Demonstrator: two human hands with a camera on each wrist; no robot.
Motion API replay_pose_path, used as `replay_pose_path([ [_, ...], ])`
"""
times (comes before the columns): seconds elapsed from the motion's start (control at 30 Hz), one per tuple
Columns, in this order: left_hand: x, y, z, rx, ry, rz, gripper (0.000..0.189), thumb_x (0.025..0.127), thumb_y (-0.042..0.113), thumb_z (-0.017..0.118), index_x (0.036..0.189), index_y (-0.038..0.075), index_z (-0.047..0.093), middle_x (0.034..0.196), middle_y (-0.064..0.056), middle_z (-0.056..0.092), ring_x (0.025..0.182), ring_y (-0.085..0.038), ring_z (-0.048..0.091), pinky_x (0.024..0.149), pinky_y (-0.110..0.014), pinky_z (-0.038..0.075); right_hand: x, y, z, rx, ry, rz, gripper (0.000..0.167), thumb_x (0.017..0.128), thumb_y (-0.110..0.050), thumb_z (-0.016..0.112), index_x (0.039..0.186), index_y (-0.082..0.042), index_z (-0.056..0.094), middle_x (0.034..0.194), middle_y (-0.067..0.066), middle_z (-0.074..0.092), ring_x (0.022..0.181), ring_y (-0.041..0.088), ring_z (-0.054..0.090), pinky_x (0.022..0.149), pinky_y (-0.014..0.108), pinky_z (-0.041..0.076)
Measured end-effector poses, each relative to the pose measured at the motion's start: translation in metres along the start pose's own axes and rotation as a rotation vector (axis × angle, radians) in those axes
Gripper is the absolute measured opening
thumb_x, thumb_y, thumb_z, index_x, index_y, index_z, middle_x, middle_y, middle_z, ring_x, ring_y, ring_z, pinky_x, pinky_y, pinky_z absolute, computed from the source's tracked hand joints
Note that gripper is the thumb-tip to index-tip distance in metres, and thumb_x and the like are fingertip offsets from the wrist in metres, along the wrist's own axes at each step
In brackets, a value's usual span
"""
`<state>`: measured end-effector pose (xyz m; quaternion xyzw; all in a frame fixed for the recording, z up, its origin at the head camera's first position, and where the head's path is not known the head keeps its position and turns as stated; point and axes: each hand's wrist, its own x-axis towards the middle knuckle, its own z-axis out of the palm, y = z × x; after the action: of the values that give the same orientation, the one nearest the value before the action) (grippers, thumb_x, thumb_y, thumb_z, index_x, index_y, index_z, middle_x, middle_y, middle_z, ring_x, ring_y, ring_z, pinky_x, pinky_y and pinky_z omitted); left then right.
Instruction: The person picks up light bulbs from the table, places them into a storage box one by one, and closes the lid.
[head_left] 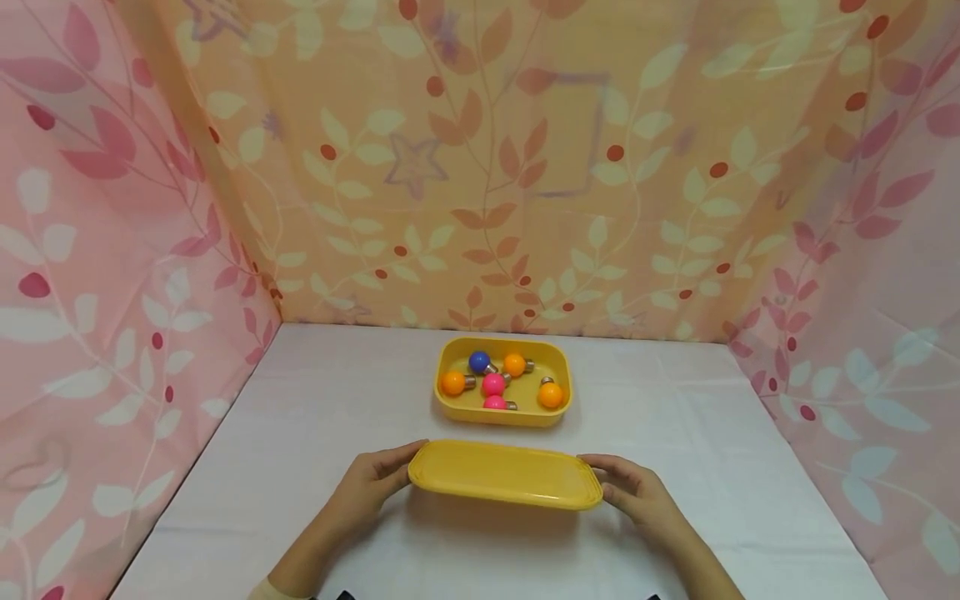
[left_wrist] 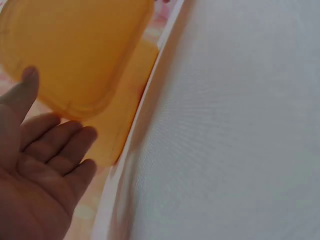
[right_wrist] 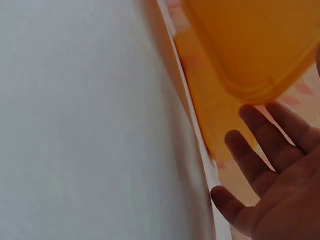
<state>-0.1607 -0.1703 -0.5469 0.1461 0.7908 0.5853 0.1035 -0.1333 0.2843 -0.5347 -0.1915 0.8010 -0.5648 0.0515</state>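
A yellow plastic lid (head_left: 506,475) is held up off the table between both hands, tilted, its right end slightly lower in the head view. My left hand (head_left: 367,483) pinches the left end; in the left wrist view the thumb (left_wrist: 30,82) lies against the lid's face. At the opposite end my right hand (head_left: 637,492) grips the rim, with some fingers spread below it in the right wrist view. Beyond the lid sits a matching yellow box (head_left: 502,418), uncovered. Inside lie small bulbs: a blue bulb (head_left: 479,362), several orange and pink ones, with metal bases.
A white cloth covers the table (head_left: 330,392). Floral fabric walls stand at the back (head_left: 487,167), left (head_left: 112,275) and right (head_left: 877,333). The box stands close to the back wall.
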Motion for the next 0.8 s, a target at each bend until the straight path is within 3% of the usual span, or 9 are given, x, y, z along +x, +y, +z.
replay_pose_path([
  [0.17,0.003,0.015,0.003,-0.049,0.124,-0.024,0.04,0.095,0.039,0.072,0.132,0.025,0.071,0.131,0.008,0.07,0.13,-0.015,0.061,0.104,-0.027,0.054,0.001,-0.012,0.005,0.025,0.083,0.046,0.031,0.107,-0.009,0.052,0.136,-0.009,0.064,0.136,0.012,0.066,0.121,0.007,0.063,0.096,0.022,0.056],
  [0.43,0.006,0.034,0.009,-0.08,0.196,-0.005,0.027,0.097,0.022,0.072,0.124,0.019,0.075,0.122,0.002,0.075,0.114,-0.014,0.07,0.095,-0.026,0.059,0.006,-0.022,0.005,0.042,0.221,0.082,0.029,0.109,-0.017,0.051,0.132,-0.005,0.064,0.131,0.014,0.068,0.119,0.003,0.063,0.098,0.016,0.053],
  [0.73,0.017,0.051,0.013,0.011,0.332,0.056,0.017,0.094,0.03,0.076,0.108,0.02,0.079,0.107,-0.004,0.079,0.101,-0.015,0.072,0.087,-0.024,0.06,0.016,-0.035,0.005,-0.035,0.335,0.138,0.027,0.107,-0.031,0.055,0.12,-0.011,0.069,0.113,0.019,0.072,0.111,0.013,0.065,0.097,0.015,0.051],
  [0.8,0.02,0.055,0.013,0.025,0.347,0.074,0.016,0.094,0.03,0.076,0.107,0.02,0.079,0.106,0.001,0.079,0.102,-0.014,0.072,0.089,-0.027,0.06,0.019,-0.038,0.005,-0.043,0.36,0.142,0.029,0.106,-0.033,0.057,0.118,-0.01,0.069,0.112,0.017,0.073,0.11,0.013,0.066,0.096,0.015,0.051],
])
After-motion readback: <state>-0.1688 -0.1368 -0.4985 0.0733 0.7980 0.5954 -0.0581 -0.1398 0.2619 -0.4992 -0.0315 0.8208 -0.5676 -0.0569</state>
